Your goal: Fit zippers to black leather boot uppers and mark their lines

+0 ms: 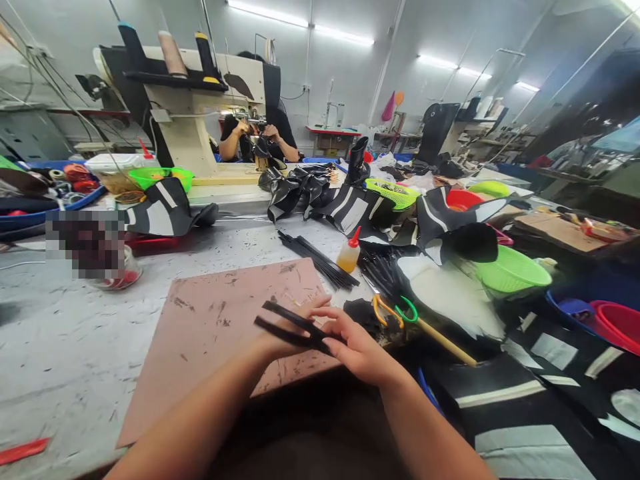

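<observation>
Two narrow black strips point(285, 320), joined or overlapping at their right ends, lie across both hands above the front of the pink board point(240, 293). My right hand point(360, 350) pinches their right ends between thumb and fingers. Beneath the strips, my left hand point(295, 337) is closed around them, partly covered by the strips and by my right hand. Past the board lies a bundle of similar black strips point(320, 260). Next to it stands a small glue bottle point(349, 252) with a red tip and amber liquid. Orange-handled scissors point(387, 312) and green-handled scissors point(409, 310) rest to the right.
Black boot pieces with white tape point(353, 210) cover the table's back. A glass jar point(120, 270) stands left and a green basket point(515, 270) right. Large black pieces point(505, 393) are stacked near my right arm. Across the table, a person point(270, 137) works at a sewing machine point(195, 100).
</observation>
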A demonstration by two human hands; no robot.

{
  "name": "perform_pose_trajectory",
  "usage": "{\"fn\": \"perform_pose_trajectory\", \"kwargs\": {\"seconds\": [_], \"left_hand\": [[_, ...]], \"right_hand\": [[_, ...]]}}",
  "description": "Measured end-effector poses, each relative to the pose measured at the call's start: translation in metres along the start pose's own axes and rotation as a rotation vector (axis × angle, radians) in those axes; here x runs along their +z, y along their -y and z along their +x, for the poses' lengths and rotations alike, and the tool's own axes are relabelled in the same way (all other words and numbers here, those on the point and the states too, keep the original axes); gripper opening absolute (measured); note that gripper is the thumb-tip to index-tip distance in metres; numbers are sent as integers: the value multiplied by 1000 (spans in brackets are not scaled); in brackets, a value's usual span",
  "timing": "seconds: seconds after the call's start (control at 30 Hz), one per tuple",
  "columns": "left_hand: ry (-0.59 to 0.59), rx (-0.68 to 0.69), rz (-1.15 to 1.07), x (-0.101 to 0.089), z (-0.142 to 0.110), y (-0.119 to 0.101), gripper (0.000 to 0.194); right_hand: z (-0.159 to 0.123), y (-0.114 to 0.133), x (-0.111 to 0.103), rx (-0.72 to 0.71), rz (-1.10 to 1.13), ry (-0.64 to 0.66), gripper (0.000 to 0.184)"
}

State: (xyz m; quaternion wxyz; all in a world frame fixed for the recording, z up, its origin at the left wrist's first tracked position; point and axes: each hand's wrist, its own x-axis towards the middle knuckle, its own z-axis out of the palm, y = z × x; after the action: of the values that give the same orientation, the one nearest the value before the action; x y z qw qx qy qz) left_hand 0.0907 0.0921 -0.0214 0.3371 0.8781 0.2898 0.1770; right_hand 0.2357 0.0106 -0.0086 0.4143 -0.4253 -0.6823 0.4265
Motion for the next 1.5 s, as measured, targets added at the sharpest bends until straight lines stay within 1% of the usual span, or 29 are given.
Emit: {"fn": "perform_pose_trajectory", "kwargs": {"seconds": [0.07, 0.1, 0.13, 0.17, 0.2, 0.23, 0.27, 0.3, 0.33, 0.37, 0.4, 0.43, 0.47, 0.5, 0.53, 0.57, 0.6, 0.63, 0.67, 0.7, 0.83, 0.93, 1.03, 1.13, 1.3, 1.4, 1.5], "left_hand": [[78, -33, -157, -8, -52, 10, 63], [104, -102, -430, -10, -80, 16, 69], [97, -201, -654, -10, -106, 21, 69], [107, -281, -781, -9, -130, 25, 70], [55, -372, -868, -7, -151, 27, 68], [-8, -463, -890, -5, -168, 28, 67], [-94, -547, -852, -4, -181, 28, 66], [-206, -624, -758, -4, -190, 26, 64], [-323, -680, -613, -4, -196, 24, 60], [-435, -700, -426, -5, -197, 21, 54], [-519, -676, -223, -6, -196, 18, 45], [-558, -609, -34, -7, -191, 15, 35], [-538, -519, 122, -8, -184, 12, 27], [-461, -433, 240, -7, -176, 11, 22], [-349, -370, 320, -5, -167, 10, 19], [-232, -346, 380, -3, -157, 10, 17], [-141, -347, 420, 1, -149, 10, 15], [-81, -365, 445, 5, -142, 10, 13], [-54, -386, 455, 9, -136, 10, 12], [-53, -404, 451, 12, -133, 11, 11], [-103, -482, 380, 20, -129, 10, 16], [-158, -550, 267, 17, -126, 9, 12], [-198, -620, 135, 10, -124, 13, 9], [-234, -721, 24, -1, -132, 22, 10], [-315, -878, -113, -14, -162, 41, 17], [-341, -910, -178, -15, -172, 46, 20], [-350, -909, -228, -14, -174, 47, 19]], "right_hand": [[3, -2, 13, 17, -61, 109, 45], [6, -5, 21, 36, -134, 146, 44], [10, -8, 29, 61, -228, 172, 41], [14, -11, 39, 87, -338, 190, 36], [18, -14, 48, 104, -453, 204, 30], [22, -17, 57, 112, -562, 223, 22], [26, -20, 65, 113, -655, 248, 15], [29, -21, 72, 105, -727, 277, 9], [32, -22, 77, 93, -777, 306, 5], [34, -23, 81, 83, -810, 322, 4], [34, -24, 84, 72, -831, 327, 4], [34, -25, 85, 55, -846, 316, 4], [33, -27, 86, 32, -857, 294, 5], [31, -29, 87, 7, -867, 263, 6], [28, -31, 87, -19, -877, 228, 7], [24, -34, 88, -43, -885, 195, 7], [19, -37, 88, -63, -889, 164, 7], [13, -41, 89, -80, -886, 137, 7], [8, -44, 90, -101, -878, 111, 9], [2, -48, 90, -128, -864, 87, 12], [-15, -58, 91, -258, -843, 14, 25], [-19, -60, 92, -306, -886, -1, 29], [-19, -60, 93, -332, -914, -36, 28], [-18, -60, 95, -347, -921, -64, 27], [-21, -63, 96, -353, -908, -89, 26], [-22, -64, 96, -363, -903, -100, 26], [-22, -64, 96, -371, -904, -104, 26]]}}
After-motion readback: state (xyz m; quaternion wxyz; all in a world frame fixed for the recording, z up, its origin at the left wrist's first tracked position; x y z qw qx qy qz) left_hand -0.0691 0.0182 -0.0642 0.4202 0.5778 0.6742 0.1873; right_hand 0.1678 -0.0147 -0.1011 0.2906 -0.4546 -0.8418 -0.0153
